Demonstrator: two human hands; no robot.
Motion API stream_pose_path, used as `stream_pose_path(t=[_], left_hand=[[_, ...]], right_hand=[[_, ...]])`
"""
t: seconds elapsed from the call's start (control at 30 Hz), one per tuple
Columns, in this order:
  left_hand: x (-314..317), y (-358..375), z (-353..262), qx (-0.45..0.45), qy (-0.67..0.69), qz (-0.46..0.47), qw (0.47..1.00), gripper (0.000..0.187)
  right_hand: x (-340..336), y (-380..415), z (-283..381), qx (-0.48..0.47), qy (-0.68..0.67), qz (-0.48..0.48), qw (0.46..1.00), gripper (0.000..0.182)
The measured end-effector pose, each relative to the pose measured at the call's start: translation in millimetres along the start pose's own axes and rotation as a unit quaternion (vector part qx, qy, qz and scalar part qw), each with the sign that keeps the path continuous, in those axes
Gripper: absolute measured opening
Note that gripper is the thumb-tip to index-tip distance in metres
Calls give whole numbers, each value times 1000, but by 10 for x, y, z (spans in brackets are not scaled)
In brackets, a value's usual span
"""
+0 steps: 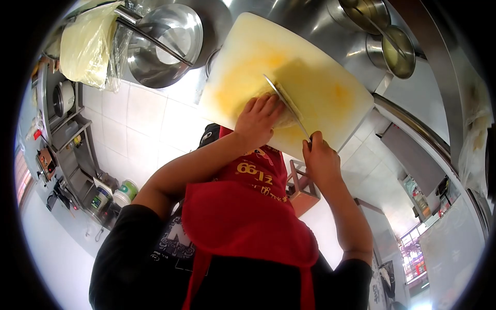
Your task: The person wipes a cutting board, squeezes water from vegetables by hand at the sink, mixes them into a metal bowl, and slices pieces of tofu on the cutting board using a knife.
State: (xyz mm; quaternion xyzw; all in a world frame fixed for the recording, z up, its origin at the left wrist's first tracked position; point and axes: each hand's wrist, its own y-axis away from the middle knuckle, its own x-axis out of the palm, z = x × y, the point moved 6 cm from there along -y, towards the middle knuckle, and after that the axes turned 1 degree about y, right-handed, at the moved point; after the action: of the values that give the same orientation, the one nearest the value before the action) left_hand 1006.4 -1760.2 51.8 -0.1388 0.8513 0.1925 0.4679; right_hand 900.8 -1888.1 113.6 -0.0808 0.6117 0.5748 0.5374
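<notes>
A knife (pixel 287 103) is held by its handle in my right hand (pixel 321 159), whose fingers are wrapped round it near the board's front edge. Its blade slants up and to the left across a pale, flat piece of food (pixel 290 99), seemingly layered sheets, whose exact kind I cannot tell. On the left of the blade, my left hand (pixel 260 121) presses the food down, fingers close together and tips near the metal. Part of the food is hidden beneath that hand. Under it all lies a white cutting board (pixel 243 51) with yellow stains.
Steel bowls (pixel 194 31) stand left of the board, with a long metal tool across them. Beside them are pale yellow sheets in plastic (pixel 88 46). Steel pots (pixel 398 54) with ladles sit at the upper right. A wooden stool (pixel 304 188) is below the board.
</notes>
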Motion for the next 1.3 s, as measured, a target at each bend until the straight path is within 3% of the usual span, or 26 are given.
stream_pose_path(t=[0.43,0.67,0.87,1.13,1.3], left_hand=[[-15,-32,-4,-12,10,4,1000,73],[30,8,19,-24,13,-9,1000,74],[15,17,-17,-21,-9,-12,1000,75],[56,87,-6,-6,4,-16,1000,73],[43,148,-14,14,-24,-10,1000,75]], right_hand=[[115,-251,-29,-11,0,-4,1000,23],[280,-795,109,-57,-78,-52,994,25],[433,-224,-260,10,-74,11,997,27],[373,-746,76,-91,-89,-145,981,25],[71,-166,-117,-48,-212,-176,960,25]])
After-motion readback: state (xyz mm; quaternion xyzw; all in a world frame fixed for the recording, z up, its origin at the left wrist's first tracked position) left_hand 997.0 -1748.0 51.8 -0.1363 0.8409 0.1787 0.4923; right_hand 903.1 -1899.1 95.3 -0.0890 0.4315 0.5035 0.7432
